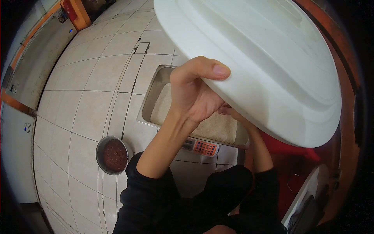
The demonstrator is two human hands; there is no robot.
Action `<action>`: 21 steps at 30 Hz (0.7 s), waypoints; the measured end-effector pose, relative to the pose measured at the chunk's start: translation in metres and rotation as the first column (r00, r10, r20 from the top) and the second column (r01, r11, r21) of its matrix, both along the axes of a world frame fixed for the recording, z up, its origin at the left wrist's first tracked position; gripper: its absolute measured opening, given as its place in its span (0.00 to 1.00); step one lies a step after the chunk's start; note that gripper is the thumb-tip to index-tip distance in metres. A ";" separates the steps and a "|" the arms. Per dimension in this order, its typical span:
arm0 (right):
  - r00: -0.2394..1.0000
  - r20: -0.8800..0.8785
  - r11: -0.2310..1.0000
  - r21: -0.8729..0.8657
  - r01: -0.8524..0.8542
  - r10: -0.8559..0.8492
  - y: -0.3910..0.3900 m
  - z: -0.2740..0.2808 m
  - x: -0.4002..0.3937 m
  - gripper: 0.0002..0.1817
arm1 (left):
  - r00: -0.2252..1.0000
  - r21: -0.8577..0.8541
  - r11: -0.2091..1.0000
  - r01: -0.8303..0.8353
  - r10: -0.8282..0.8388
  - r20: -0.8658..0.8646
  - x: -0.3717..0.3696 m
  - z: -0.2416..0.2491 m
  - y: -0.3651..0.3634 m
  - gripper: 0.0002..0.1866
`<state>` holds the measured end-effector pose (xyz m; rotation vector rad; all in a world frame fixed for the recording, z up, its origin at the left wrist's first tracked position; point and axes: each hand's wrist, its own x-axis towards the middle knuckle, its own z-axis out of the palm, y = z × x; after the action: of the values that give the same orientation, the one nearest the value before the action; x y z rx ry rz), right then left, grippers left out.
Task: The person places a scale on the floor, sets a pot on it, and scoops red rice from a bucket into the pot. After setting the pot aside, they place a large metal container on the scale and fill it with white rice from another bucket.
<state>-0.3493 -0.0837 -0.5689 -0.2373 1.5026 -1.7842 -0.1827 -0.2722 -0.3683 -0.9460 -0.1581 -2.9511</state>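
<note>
My left hand (196, 87) grips the edge of a large white lid (265, 74), its thumb lying over the top face. The lid is raised and tilted at the upper right. Behind my left wrist and partly under the lid is my right hand (230, 112), mostly hidden, with only a few fingertips showing. Below both hands, a rectangular steel pan (141, 114) holds white rice (216, 128). The pan sits over a digital scale (204, 148) with an orange keypad.
A round metal pot (99, 158) of reddish-brown grains stands on the tiled floor (91, 111) at left. Red plastic (284, 148) and another white rim (307, 187) lie at right. Steel appliances (43, 50) line the far left.
</note>
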 end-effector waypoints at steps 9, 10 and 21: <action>0.163 -0.986 0.398 0.167 0.902 0.044 0.182 0.135 0.024 0.30 | 0.962 -0.044 0.983 -0.176 0.181 0.203 -0.009 -0.004 0.010 0.32; 0.029 -0.974 0.148 0.064 0.987 0.227 0.173 0.165 0.035 0.33 | 0.982 0.005 0.990 -0.139 0.137 0.128 -0.016 -0.005 0.015 0.35; -0.628 -0.742 0.156 -0.667 0.729 -0.235 0.183 0.108 0.138 0.09 | 0.936 -0.244 0.963 0.111 -0.019 0.352 -0.086 -0.037 0.116 0.30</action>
<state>-0.2113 0.0988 -0.4607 -0.3286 4.0655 -2.0567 -0.2689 -0.1564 -0.4049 -0.4380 -0.5491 -3.1890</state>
